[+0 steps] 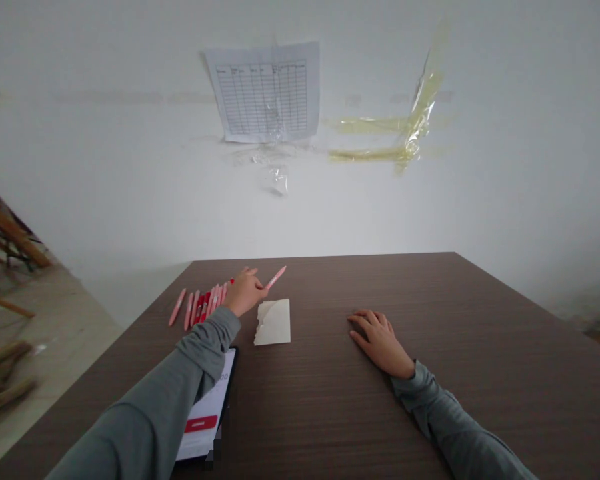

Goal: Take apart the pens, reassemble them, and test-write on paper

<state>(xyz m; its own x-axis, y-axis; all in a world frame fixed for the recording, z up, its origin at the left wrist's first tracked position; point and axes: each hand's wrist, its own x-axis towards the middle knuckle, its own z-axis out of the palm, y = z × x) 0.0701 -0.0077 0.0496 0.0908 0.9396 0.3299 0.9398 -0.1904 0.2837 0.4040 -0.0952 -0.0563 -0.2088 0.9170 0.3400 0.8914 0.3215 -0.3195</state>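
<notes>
My left hand (245,291) pinches a slim pink pen (277,277) by its lower end, with the pen tilted up to the right. Beside and partly behind this hand, several pink and red pens (203,307) lie in a row, and one pink pen (177,307) rests a little apart at the left. A cream piece of paper (275,323) with a torn left edge lies just below the held pen. To the right, my right hand (380,343) rests on the table with its fingers spread and holds nothing.
A tablet (200,437) with a lit screen lies partly under my left forearm on the brown wooden table (320,407). A wall behind carries a taped printed sheet (265,93) and yellowish tape (375,155). Wooden furniture (10,230) stands at the far left.
</notes>
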